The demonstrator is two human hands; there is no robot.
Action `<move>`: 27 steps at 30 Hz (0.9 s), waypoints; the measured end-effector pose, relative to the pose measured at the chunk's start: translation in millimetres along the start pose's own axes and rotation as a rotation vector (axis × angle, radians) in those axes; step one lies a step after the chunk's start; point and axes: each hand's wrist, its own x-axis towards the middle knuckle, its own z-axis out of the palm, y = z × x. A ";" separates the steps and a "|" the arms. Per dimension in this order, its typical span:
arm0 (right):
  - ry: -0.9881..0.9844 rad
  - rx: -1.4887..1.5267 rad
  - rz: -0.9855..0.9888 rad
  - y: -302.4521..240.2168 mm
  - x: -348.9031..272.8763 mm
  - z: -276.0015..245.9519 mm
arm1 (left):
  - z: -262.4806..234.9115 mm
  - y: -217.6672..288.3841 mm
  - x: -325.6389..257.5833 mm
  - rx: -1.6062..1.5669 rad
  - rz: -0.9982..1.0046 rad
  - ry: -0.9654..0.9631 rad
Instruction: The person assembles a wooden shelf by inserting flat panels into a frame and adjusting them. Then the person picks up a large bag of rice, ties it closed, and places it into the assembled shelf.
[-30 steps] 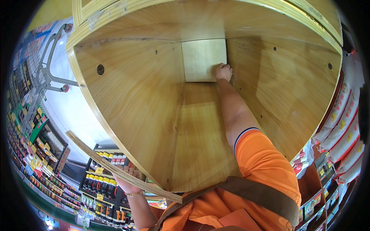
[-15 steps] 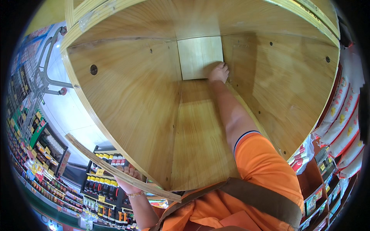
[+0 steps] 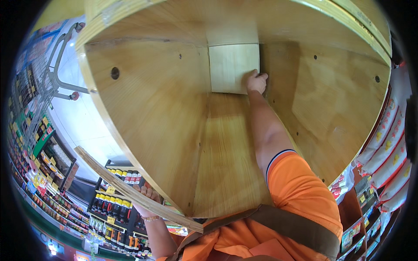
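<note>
Left of the wooden cabinet [image 3: 156,108], a cart [image 3: 55,77]

A grocery shop
Yellow-capped bottles [image 3: 114,205] with price tags [image 3: 110,190], 1 shopping cart [image 3: 54,79] (reddish wheels [image 3: 75,95]), stacked white sacks [image 3: 391,161].

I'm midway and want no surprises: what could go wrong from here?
The right hand is at the pale square panel, near the right side wall; its fingers might get pinched if the panel shifts.

Only the left hand is at the slanted wooden board, which could slip.
</note>
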 end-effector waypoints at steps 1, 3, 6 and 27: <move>0.006 0.074 0.044 -1.4 -0.4 -0.2 | 0.4 0.6 0.3 -0.040 -0.031 -0.051; -0.027 0.027 0.033 -4.7 -2.6 -2.5 | 3.8 0.6 1.5 -0.046 -0.025 -0.043; 0.011 -0.004 0.053 -7.6 -12.0 -10.9 | 15.7 -1.9 0.5 -0.039 0.019 0.155; 0.128 -0.109 -0.384 11.0 -4.7 2.5 | 1.0 -4.1 -2.2 -0.024 0.055 0.146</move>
